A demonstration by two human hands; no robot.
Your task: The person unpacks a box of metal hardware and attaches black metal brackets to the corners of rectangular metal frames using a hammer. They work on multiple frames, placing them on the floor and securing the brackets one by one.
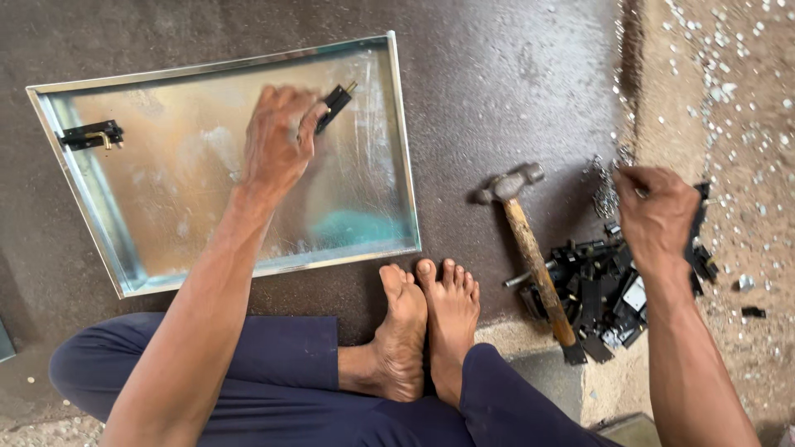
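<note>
A shallow galvanised metal tray (124,273) lies on the dark floor ahead of me. My left hand (277,141) rests inside it and pinches a black latch piece with a brass tip (335,102) near the tray's far right corner. Another black latch with a brass bolt (91,135) sits on the tray's left rim. My right hand (657,211) is closed at the far edge of a pile of black latch parts (600,290), beside some small silvery rivets (606,194); what it holds is hidden.
A hammer with a wooden handle (534,257) lies between the tray and the pile, head pointing away. My bare feet (426,319) and crossed legs in dark blue trousers sit just below the tray. Small metal scraps litter the sandy ground (729,83) at right.
</note>
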